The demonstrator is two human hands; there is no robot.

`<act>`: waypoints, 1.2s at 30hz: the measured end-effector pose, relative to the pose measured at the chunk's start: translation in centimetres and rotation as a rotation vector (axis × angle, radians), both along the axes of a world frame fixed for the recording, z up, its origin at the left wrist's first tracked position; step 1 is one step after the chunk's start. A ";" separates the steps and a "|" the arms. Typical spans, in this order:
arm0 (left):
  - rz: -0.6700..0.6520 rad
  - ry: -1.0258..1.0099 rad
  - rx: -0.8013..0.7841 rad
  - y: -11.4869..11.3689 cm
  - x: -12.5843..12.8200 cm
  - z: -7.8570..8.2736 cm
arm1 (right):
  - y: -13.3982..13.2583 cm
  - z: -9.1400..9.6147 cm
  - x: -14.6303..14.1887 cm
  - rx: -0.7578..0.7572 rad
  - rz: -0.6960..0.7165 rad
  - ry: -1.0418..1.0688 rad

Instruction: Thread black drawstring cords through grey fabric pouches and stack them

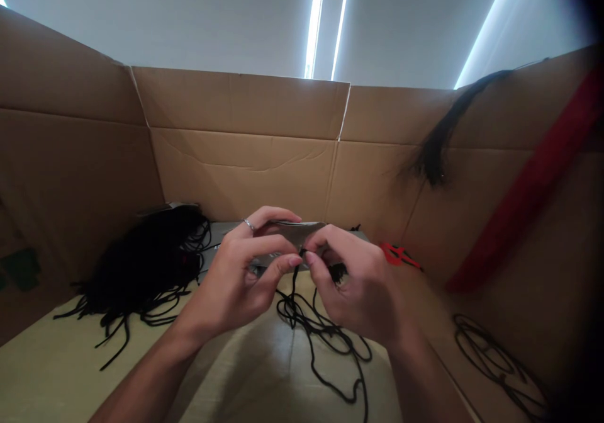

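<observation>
Between my two hands, near the middle of the view, is the end of a black cord (295, 279). My left hand (252, 265), with a ring on one finger, pinches it between thumb and index finger. From the other side my right hand (349, 272) pinches the same bit of cord, its fingertips almost touching the left ones. Below, the cord hangs down into loose loops on the yellowish surface. Whether there is a knot at the pinched spot is too small to tell. Behind the hands lies a grey sheet-like thing (302, 229), partly covered by them.
A heap of black cords (151, 259) lies at left. Red-handled scissors or pliers (401, 255) rest behind my right hand. Cardboard walls (245, 158) enclose the surface. Black strands (436, 152) and a red strip (523, 196) hang at right, above a coiled dark cord (491, 354).
</observation>
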State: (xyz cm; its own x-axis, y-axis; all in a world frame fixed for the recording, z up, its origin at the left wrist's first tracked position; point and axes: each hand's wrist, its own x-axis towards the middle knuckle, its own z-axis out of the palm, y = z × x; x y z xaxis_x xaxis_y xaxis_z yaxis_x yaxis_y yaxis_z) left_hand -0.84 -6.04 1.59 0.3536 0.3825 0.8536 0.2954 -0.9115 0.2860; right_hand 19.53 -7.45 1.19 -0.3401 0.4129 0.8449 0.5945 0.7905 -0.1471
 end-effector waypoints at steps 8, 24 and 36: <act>0.039 -0.070 0.017 0.2 0.5 -0.3 | -0.8 0.8 0.2 -0.093 0.043 -0.004; 0.087 -0.164 0.026 0.1 0.8 -0.4 | -0.1 -0.2 -1.2 0.037 0.032 0.055; 0.020 -0.364 -0.119 0.8 0.5 -0.9 | -0.2 0.4 0.2 0.009 -0.070 0.133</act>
